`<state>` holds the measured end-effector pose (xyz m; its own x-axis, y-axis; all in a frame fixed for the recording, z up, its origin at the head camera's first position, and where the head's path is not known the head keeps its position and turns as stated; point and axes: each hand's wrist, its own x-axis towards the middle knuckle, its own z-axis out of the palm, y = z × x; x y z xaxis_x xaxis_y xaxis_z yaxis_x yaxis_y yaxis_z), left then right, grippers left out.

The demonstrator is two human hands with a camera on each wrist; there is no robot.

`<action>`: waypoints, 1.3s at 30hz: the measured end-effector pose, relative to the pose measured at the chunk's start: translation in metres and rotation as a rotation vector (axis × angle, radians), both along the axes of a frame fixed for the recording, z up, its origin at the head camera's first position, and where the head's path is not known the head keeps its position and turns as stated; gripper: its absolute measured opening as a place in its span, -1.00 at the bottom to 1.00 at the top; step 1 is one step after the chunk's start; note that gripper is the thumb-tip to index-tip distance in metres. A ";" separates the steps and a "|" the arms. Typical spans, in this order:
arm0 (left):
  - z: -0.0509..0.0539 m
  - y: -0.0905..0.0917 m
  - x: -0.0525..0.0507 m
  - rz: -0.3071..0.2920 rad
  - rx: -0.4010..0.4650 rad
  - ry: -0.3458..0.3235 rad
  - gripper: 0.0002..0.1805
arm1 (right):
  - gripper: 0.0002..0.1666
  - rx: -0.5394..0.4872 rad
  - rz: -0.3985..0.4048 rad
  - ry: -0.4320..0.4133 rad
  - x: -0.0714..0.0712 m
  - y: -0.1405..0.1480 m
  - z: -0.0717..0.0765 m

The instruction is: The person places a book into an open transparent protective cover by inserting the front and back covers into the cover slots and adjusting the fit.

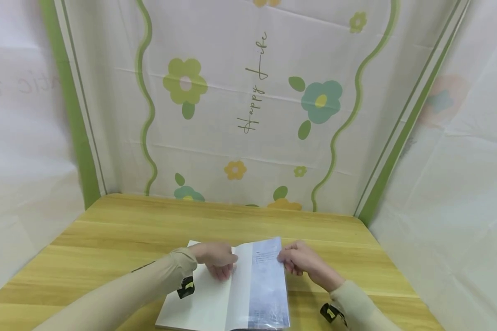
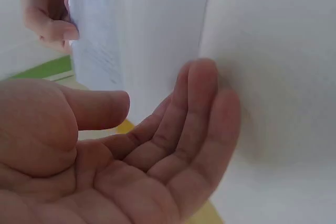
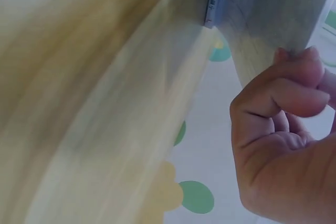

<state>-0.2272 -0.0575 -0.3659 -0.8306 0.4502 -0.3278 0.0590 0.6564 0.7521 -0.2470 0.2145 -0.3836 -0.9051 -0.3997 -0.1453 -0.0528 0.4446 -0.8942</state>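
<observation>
An open book (image 1: 203,299) lies near the front of the table, a white page on its left side. Its right side is a cover with a bluish printed flap (image 1: 268,289) that looks glossy, like clear plastic. My right hand (image 1: 302,261) pinches the outer edge of that cover near its far corner. In the right wrist view the cover (image 3: 278,19) stands tilted up from the table, and the narrow printed spine (image 3: 211,1) shows. My left hand (image 1: 217,259) is over the white page near the fold, fingers (image 2: 202,87) loosely bent and touching the paper, holding nothing.
The wooden table (image 1: 120,234) extends beyond the book on both sides and behind it. A white cloth (image 1: 215,124) with printed flowers hangs behind the table's far edge. Pale side curtains (image 1: 451,193) flank it.
</observation>
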 end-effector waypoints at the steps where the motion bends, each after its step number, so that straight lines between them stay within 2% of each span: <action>1: 0.003 0.000 0.000 -0.006 -0.009 0.044 -0.64 | -0.70 0.000 0.002 0.005 -0.001 -0.001 0.001; 6: 0.020 0.004 0.000 -0.019 0.008 0.248 -0.56 | -0.66 0.001 0.004 0.024 -0.004 -0.009 0.008; 11: 0.035 0.017 0.006 -0.022 0.002 0.424 -0.45 | -0.62 0.008 0.010 0.033 -0.006 -0.017 0.016; 15: 0.037 0.029 0.016 -0.026 -0.026 0.574 -0.45 | -0.59 -0.002 0.021 0.028 -0.007 -0.021 0.021; 19: 0.037 0.042 0.026 -0.003 -0.067 0.727 -0.45 | -0.58 -0.018 0.034 0.011 -0.008 -0.023 0.023; 23: 0.033 0.053 0.034 0.010 -0.086 0.813 -0.42 | -0.58 -0.039 0.051 -0.015 -0.009 -0.021 0.022; 25: 0.032 0.057 0.037 0.006 -0.089 0.834 -0.42 | -0.59 -0.054 0.059 -0.029 -0.010 -0.021 0.021; 28: 0.030 0.064 0.040 0.000 -0.104 0.828 -0.44 | -0.61 -0.079 0.066 -0.050 -0.011 -0.021 0.019; 35: 0.028 0.076 0.043 -0.017 -0.124 0.659 -0.43 | -0.65 -0.102 0.077 -0.060 -0.011 -0.023 0.019; 39: 0.031 0.081 0.044 -0.044 -0.110 0.625 -0.40 | -0.64 -0.100 0.074 -0.059 -0.011 -0.023 0.019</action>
<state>-0.1830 0.0230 -0.3350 -0.8615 0.4798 0.1662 0.4937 0.7150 0.4950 -0.2581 0.1912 -0.3645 -0.8638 -0.4798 -0.1535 -0.0279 0.3499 -0.9364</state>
